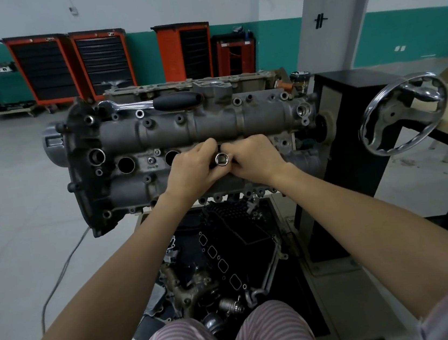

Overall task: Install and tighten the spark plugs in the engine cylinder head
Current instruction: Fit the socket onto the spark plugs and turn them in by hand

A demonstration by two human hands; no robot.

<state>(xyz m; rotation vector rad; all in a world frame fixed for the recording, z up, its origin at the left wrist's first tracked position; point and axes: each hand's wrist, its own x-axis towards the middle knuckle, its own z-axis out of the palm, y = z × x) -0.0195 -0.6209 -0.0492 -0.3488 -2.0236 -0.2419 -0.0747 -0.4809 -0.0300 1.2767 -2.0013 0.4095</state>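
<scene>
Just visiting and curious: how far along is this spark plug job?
Nothing looks finished. In hand: both hands, left hand and right hand, hold a socket upright over the cylinder head. Left: two plug wells gape open, and the ratchet lies unused on top, so tightening remains.

cylinder head [211, 123]: cast metal, dull grey, rough, grimy
socket [221, 159]: bright polished metal
ratchet [150, 104]: chromed glossy shaft, matt black grip
handwheel [403, 113]: shiny metal
shorts [226, 339]: striped cloth
</scene>
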